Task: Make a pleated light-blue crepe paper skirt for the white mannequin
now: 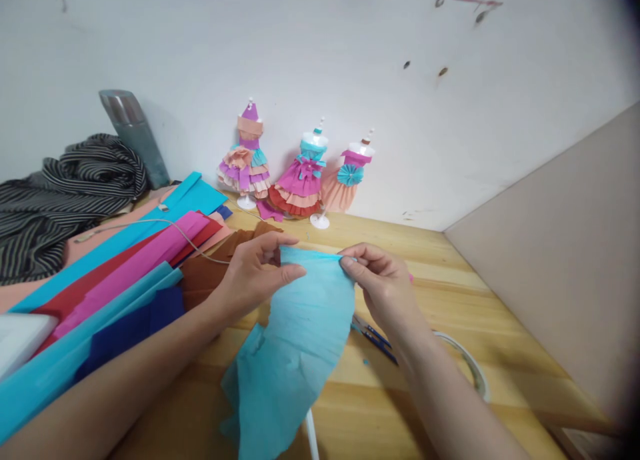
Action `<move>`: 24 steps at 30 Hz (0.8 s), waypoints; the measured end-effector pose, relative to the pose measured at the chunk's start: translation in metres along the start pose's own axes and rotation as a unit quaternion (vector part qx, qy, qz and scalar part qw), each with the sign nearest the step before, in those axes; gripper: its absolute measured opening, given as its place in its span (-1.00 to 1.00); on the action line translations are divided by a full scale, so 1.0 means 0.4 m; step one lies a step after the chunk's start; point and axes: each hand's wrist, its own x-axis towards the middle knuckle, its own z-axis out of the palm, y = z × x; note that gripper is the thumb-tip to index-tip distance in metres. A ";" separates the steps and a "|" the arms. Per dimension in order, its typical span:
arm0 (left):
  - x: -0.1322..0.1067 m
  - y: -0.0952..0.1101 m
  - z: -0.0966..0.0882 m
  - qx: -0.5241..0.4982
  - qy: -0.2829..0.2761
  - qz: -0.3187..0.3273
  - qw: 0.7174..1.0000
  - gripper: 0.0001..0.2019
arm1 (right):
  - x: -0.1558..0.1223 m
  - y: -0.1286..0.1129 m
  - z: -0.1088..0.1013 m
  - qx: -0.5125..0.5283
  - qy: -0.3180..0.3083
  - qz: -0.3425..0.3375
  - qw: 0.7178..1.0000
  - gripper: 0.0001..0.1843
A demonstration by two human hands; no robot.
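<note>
Head view: a pale wall (325,40) rises beyond the wooden counter (510,313). Blue paper (303,340) stretches from both hands toward you, long axis slanting far right to near left. Your right hand (377,273) pinches its far right corner; your left hand (255,263) touches the left corner, fingers parted, its grip unclear. Scissors (376,339) lie right.
</note>
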 end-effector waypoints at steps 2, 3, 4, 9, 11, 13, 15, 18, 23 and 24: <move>-0.002 -0.001 -0.006 0.048 -0.009 0.056 0.997 -0.59 | 0.001 0.002 -0.001 0.002 0.000 0.002 1.000 -0.79; -0.002 0.000 -0.009 0.077 -0.015 0.090 0.993 -0.58 | 0.001 0.002 -0.002 0.004 0.000 0.004 1.000 -0.79; -0.001 0.001 -0.011 0.108 -0.020 0.126 0.986 -0.60 | 0.002 0.003 -0.002 0.006 0.000 0.005 1.000 -0.79; 0.003 0.000 -0.012 0.196 -0.017 0.231 0.953 -0.88 | 0.002 0.005 -0.002 0.010 -0.007 0.014 1.000 -0.78; 0.004 -0.005 -0.011 0.185 -0.007 0.215 0.959 -0.91 | 0.002 0.006 -0.002 0.005 -0.019 0.014 1.000 -0.78; 0.006 -0.011 -0.010 0.155 0.000 0.180 0.971 -0.91 | 0.002 0.006 -0.002 -0.004 -0.029 0.011 1.000 -0.78; 0.008 -0.015 -0.009 0.126 0.001 0.141 0.982 -0.94 | 0.002 0.006 0.000 -0.016 -0.036 0.004 0.999 -0.78; 0.011 -0.016 -0.009 0.101 0.011 0.108 0.989 -0.99 | 0.000 0.008 0.001 -0.040 -0.046 -0.016 0.998 -0.80; 0.012 -0.020 -0.009 0.110 0.048 0.087 0.989 -0.96 | -0.013 0.019 -0.001 -0.138 -0.039 -0.114 0.983 -0.87; 0.012 -0.023 -0.010 0.111 0.049 0.084 0.989 -0.95 | -0.016 0.022 -0.001 -0.159 -0.037 -0.135 0.977 -0.87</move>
